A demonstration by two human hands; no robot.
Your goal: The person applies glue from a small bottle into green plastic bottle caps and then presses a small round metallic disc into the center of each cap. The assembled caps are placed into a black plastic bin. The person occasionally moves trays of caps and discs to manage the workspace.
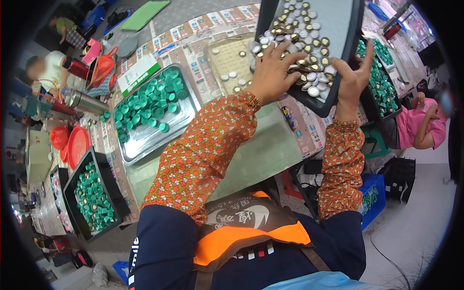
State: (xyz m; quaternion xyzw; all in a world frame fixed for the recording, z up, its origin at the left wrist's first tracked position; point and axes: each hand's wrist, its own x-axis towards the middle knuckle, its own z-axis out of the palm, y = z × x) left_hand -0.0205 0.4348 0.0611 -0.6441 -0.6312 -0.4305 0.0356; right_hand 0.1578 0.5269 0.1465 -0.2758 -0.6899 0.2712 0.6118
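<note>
L hand (271, 72) fingers spread flat on silver caps (309, 72), R hand (354, 77) gripping black tray (338, 29) near edge.

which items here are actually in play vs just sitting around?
In play:
left hand on the silver caps
right hand gripping the black tray

Sitting around:
steel tray of green caps
black bin of green caps
red plates
steel flask

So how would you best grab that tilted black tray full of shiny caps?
By its raised rim, one hand on each side. The black tray is wide, shallow and tilted, with silver caps piled low; the right hand holds its right edge while the left hand rests on the caps.
</note>
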